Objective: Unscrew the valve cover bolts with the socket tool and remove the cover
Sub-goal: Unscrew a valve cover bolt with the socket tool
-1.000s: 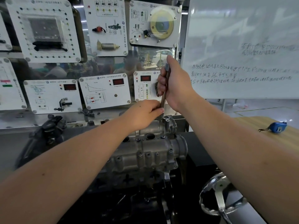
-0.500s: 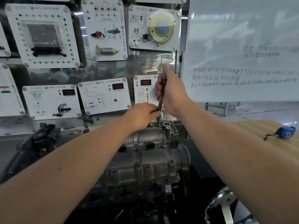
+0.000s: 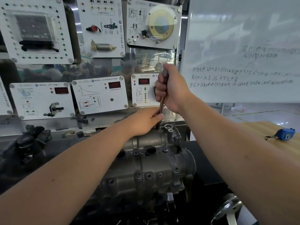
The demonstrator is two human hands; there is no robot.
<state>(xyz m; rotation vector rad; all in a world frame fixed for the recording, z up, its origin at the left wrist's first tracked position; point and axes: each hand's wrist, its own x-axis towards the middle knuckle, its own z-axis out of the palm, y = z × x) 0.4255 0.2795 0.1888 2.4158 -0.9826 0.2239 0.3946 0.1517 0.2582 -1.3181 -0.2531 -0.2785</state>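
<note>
Over the valve cover (image 3: 146,168), both hands grip the socket tool (image 3: 161,104).

right hand (image 3: 172,90) gripping socket tool (image 3: 161,106), left hand (image 3: 146,120) steadying

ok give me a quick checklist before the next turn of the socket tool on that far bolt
1. Right hand grips the upper part of the socket tool: ok.
2. Left hand steadies the tool's lower end, fingers pinching the shaft: ok.
3. Tool stands nearly upright over the far end of the cover: ok.
4. Socket seated fully on the bolt head: cannot tell, the left fingers hide the tip.
5. Near bolts on the cover's front edge still in place, so the cover cannot lift yet: ok to keep unscrewing, not ok to remove.
6. Tape measure lies well off to the right on the wooden table, clear of the arms: ok.
</note>
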